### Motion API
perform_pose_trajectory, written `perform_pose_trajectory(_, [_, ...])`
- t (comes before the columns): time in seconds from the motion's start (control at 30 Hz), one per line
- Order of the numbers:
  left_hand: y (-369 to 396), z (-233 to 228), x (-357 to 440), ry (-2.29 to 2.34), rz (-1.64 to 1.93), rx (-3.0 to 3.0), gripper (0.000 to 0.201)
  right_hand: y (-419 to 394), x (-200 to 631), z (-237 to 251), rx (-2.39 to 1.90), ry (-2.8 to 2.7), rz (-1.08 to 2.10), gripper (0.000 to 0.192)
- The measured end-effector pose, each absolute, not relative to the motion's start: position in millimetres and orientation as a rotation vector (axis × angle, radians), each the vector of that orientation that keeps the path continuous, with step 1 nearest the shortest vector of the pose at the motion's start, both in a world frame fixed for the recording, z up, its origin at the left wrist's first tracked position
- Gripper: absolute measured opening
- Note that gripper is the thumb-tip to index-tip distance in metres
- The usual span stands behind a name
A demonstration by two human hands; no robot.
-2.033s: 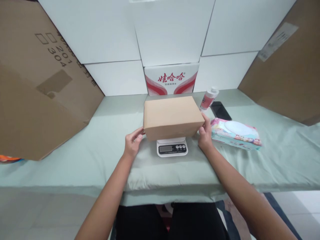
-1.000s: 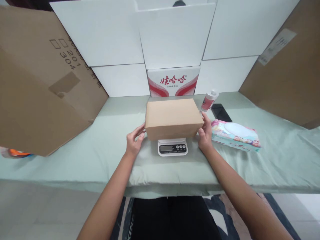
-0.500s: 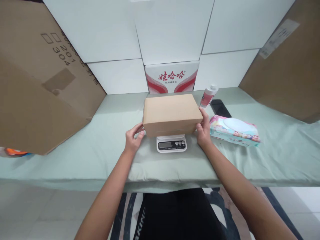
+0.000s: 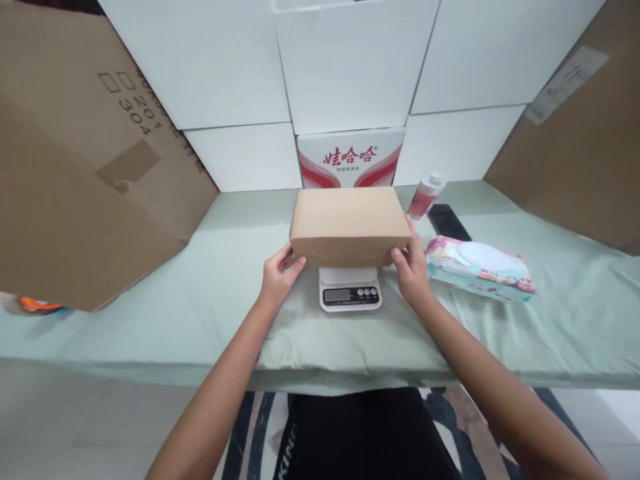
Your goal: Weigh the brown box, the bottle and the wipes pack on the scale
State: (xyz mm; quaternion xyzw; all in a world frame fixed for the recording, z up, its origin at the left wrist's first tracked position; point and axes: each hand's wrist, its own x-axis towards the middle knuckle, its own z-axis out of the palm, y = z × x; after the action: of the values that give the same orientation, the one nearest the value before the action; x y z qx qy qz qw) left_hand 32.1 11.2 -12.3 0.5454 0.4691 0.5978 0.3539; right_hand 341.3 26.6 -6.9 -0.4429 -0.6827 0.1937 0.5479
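Observation:
A plain brown cardboard box (image 4: 351,213) sits between my two hands, above a white kitchen scale (image 4: 351,297). The box hides the back of the scale, and I cannot tell whether it rests on it or is held just over it. My left hand (image 4: 281,275) grips the box's lower left front corner, with the thumb in front and the fingers partly hidden beneath. At the right end, my right hand (image 4: 413,267) has its thumb on the front face and its fingers along the side. The scale's display and buttons face me.
Right of the box are a tissue pack (image 4: 480,267), a black phone (image 4: 449,223) and a white-and-pink bottle (image 4: 426,197). A red-and-white printed carton (image 4: 353,159) stands behind. Large cardboard boxes (image 4: 100,167) flank the green-clothed table (image 4: 225,253), with something orange at far left.
The box has shifted slightly away from me or upward relative to the scale, so more of the scale's white platform shows. Both hands keep their hold. The whole view has shifted a little.

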Motion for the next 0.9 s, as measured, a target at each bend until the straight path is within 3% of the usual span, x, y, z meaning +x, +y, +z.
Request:
perform_pose_trajectory(0.27, [89,27,16,1.221,1.574,1.547,0.049,81,314,22,-0.925,-1.501,0.815,0.083])
perform_pose_trajectory(0.5, [152,-19,49,1.408,1.514,1.472,0.043,163,294,1,-0.889,-1.342,0.743,0.091])
perform_pose_trajectory(0.9, [173,-60,39,1.501,1.531,1.619,0.041,192,314,-65,-1.039,-1.395,0.647,0.074])
